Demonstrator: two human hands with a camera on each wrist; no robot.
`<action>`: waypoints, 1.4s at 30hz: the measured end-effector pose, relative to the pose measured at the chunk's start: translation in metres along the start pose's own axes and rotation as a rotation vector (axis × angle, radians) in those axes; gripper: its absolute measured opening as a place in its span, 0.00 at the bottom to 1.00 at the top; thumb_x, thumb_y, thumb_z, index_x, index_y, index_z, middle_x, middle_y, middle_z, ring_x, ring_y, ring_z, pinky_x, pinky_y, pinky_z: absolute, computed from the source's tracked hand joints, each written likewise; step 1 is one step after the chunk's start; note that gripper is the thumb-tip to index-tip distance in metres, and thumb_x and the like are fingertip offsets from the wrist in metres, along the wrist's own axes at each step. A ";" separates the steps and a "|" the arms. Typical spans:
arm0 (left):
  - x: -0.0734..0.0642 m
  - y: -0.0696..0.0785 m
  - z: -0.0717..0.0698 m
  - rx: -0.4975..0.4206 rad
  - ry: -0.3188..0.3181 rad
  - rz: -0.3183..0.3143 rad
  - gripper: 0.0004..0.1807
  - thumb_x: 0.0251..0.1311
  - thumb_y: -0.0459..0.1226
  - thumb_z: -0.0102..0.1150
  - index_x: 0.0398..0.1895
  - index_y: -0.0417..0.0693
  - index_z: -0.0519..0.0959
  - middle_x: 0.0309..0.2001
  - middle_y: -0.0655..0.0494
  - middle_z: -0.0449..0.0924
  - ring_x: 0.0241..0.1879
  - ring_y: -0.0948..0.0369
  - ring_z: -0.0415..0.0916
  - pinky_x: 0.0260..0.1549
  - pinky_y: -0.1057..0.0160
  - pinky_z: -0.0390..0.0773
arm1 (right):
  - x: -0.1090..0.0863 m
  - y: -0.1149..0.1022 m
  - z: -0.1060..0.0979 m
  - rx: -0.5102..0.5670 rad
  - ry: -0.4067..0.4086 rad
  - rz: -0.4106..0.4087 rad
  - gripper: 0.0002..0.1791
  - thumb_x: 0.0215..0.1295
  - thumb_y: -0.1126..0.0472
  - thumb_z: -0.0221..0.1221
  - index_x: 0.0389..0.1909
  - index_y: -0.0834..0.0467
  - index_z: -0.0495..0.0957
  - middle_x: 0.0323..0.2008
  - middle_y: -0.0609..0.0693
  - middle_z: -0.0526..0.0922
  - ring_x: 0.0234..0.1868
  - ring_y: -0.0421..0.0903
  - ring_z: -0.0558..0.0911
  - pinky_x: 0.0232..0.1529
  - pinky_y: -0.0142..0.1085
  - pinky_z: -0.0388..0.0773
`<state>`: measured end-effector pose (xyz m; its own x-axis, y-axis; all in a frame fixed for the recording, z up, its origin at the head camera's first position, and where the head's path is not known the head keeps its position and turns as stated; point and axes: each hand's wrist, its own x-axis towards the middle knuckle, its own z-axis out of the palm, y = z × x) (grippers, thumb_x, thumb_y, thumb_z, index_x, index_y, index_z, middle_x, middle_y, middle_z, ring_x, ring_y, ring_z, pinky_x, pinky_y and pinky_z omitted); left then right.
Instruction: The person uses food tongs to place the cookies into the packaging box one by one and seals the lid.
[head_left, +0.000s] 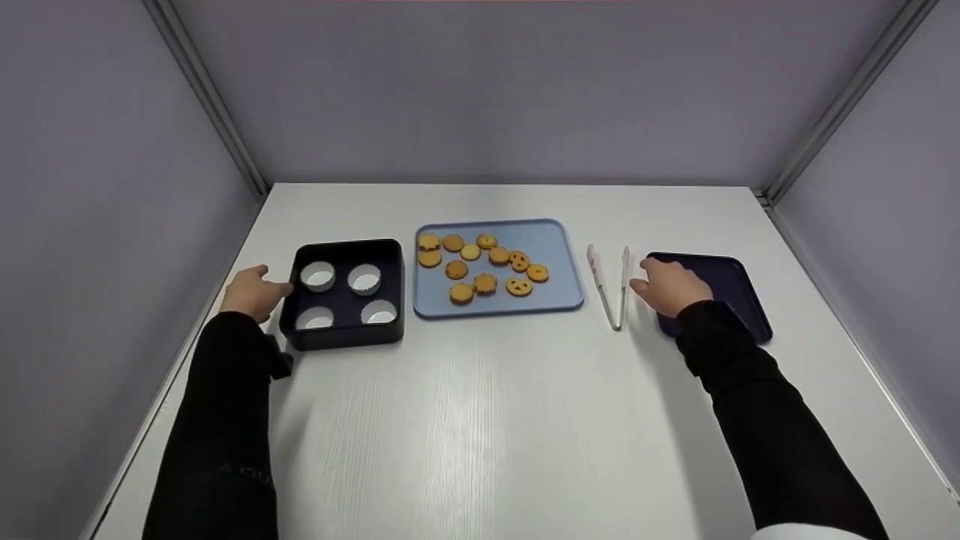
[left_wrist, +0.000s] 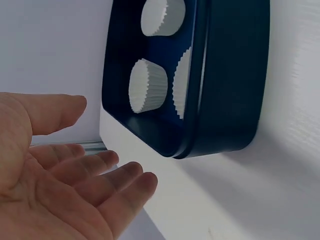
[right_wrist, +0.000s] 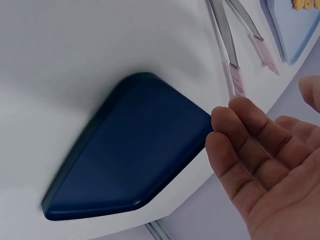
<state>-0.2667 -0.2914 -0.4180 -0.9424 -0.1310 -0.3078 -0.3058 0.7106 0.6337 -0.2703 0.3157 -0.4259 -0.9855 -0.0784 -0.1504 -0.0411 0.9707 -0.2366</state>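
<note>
My left hand (head_left: pixel 255 292) is beside the left edge of a dark navy box (head_left: pixel 345 337), fingers extended and thumb apart, holding nothing. Inside the box stand several white fluted paper cups (head_left: pixel 365 279); the front wall partly hides the nearer ones. In the left wrist view a gap shows between the fingertips (left_wrist: pixel 146 184) and the box wall. Over at the right, my right hand (head_left: pixel 671 287) reaches above the left part of a flat navy lid (head_left: pixel 724 281). Its fingers bend slightly and grip nothing. Silver tongs (head_left: pixel 623 289) with pale pink tips lie spread just left of that hand.
Between the box and the tongs lies a light blue tray (head_left: pixel 559 298) with several cookies (head_left: pixel 485 283) of different shapes. Everything stands on a white table (head_left: pixel 465 420). Grey panels (head_left: pixel 480 97) rise behind it and along both sides.
</note>
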 end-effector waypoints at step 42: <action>0.009 -0.023 0.030 0.213 0.051 0.052 0.28 0.58 0.31 0.45 0.60 0.24 0.74 0.56 0.23 0.76 0.54 0.33 0.75 0.55 0.37 0.77 | 0.033 -0.028 0.067 0.072 0.015 0.128 0.42 0.69 0.65 0.59 0.72 0.83 0.47 0.60 0.83 0.66 0.49 0.73 0.80 0.53 0.59 0.82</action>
<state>-0.2644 -0.2881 -0.4565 -0.9634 -0.1215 -0.2389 -0.2262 0.8466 0.4817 -0.2903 0.2704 -0.4884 -0.9843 0.0488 -0.1698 0.0964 0.9538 -0.2846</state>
